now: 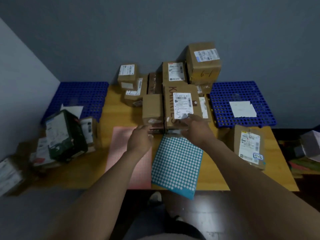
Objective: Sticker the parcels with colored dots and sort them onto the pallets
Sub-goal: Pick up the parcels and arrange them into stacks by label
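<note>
Many parcels (174,71) are heaped at the back of the worktop (119,116), so most of the stickering and sorting is judged undone. The large box (180,90) at the front of the heap is touched by the right hand (195,129), fingers (189,117) stretched flat over its label. The left hand (140,139) is curled beside a smaller box (152,106), and whether anything is held cannot be told. A teal dot sheet (176,163) and a pink sheet (128,153) lie just in front. On the right pallet (225,90) only a white paper (242,109) is seen

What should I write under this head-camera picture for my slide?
Left hand and right hand reach the piled parcels above a pink sheet and a teal dot sheet, between blue pallets.
</note>
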